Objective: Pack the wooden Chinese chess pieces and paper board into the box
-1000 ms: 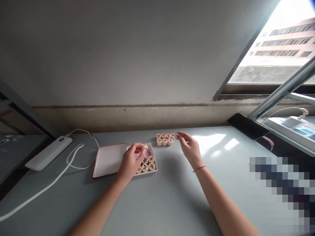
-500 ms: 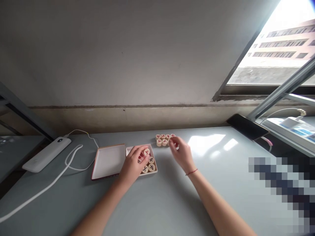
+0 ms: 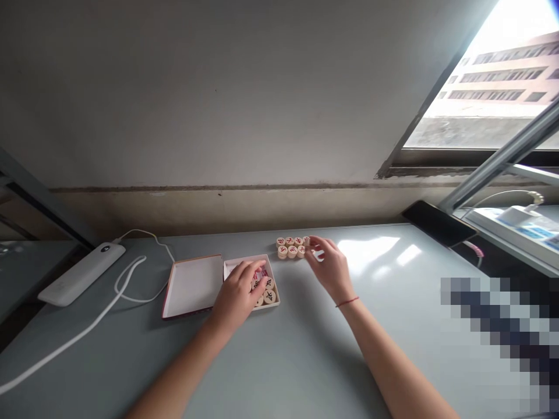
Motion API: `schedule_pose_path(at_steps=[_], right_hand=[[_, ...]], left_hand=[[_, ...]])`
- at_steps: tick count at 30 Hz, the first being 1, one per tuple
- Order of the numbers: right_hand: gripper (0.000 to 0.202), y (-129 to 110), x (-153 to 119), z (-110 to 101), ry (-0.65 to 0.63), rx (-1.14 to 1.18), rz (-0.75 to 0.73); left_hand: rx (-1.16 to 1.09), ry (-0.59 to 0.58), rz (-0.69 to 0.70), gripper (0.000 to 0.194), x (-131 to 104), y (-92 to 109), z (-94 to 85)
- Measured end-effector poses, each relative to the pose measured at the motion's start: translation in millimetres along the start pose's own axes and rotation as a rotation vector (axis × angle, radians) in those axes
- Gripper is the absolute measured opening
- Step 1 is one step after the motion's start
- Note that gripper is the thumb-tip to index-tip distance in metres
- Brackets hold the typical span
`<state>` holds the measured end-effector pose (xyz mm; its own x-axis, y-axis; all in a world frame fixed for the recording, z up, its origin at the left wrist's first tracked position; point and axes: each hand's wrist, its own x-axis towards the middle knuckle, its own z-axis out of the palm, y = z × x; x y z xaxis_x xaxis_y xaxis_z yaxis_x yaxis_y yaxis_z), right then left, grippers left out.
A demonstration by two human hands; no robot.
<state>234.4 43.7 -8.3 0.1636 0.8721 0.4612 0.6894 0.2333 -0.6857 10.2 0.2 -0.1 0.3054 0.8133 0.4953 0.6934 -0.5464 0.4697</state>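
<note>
My left hand (image 3: 239, 288) reaches over a shallow white box (image 3: 275, 273), its fingers curved and the thumb apart from them. No piece shows between its fingertips. Inside the box lie round wooden Chinese chess pieces (image 3: 269, 296) with black characters, partly covered by the hand; something red shows there too. At the back of the table, wooden pieces with red characters (image 3: 292, 251) stand in two short rows, apparently stacked. At the right end of the front row, my right hand (image 3: 328, 265) has thumb and fingers pinched about a Chinese chess piece, largely hidden.
The box's open lid (image 3: 194, 285) lies left of it. A white power strip (image 3: 82, 273) and its white cable (image 3: 87, 331) run along the left side. A dark phone-like slab (image 3: 439, 224) leans at the back right by a metal frame. Behind the table rises a wall.
The red-character piece at my left fingertips is no longer visible, and that hand has loosened. My right hand has shifted slightly right, uncovering more of the front row.
</note>
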Motion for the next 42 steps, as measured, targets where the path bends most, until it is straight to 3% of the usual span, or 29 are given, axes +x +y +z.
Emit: schedule_pose_path(at_steps=[5, 9, 15, 21, 23, 25, 27, 30, 35, 42], right_hand=[[0.025, 35.6, 9.0, -4.7, -0.022, -0.179, 0.099], [0.015, 40.1, 4.8, 2.2, -0.105, -0.218, 0.089], [0.018, 41.3, 4.9, 3.7, -0.145, -0.207, 0.086], [0.026, 11.0, 4.0, -2.3, 0.029, -0.103, -0.016], [0.024, -7.5, -2.2, 0.3, -0.075, 0.021, -0.045], [0.025, -25.3, -11.3, 6.6, -0.262, 0.128, -0.081], [0.029, -38.7, -21.2, 14.9, -0.408, 0.173, -0.128], [0.037, -47.5, -32.4, 26.6, -0.504, 0.105, -0.189], [0.046, -46.9, -39.7, 36.9, -0.445, -0.078, -0.232], [0.044, -45.2, -44.6, 43.4, -0.385, -0.139, -0.248]], left_hand=[[0.010, -0.010, -0.038, 0.023, 0.2, -4.6, -1.3], [0.028, -0.005, -0.059, 0.023, 1.1, -7.4, -2.5], [0.038, -0.009, -0.081, 0.023, 1.6, -8.4, -1.7], [0.058, -0.112, -0.116, 0.023, 16.0, -20.8, -31.9], [0.086, -0.187, -0.151, 0.026, 19.7, -30.6, -44.7], [0.118, -0.261, -0.123, 0.030, 18.6, -40.1, -52.4], [0.152, -0.278, -0.086, 0.031, 12.5, -47.0, -53.6], [0.201, -0.267, -0.058, 0.030, -0.3, -51.2, -48.1], [0.231, -0.339, -0.050, 0.027, -10.9, -48.6, -44.1], [0.201, -0.431, -0.110, 0.014, -7.8, -34.5, -52.1]])
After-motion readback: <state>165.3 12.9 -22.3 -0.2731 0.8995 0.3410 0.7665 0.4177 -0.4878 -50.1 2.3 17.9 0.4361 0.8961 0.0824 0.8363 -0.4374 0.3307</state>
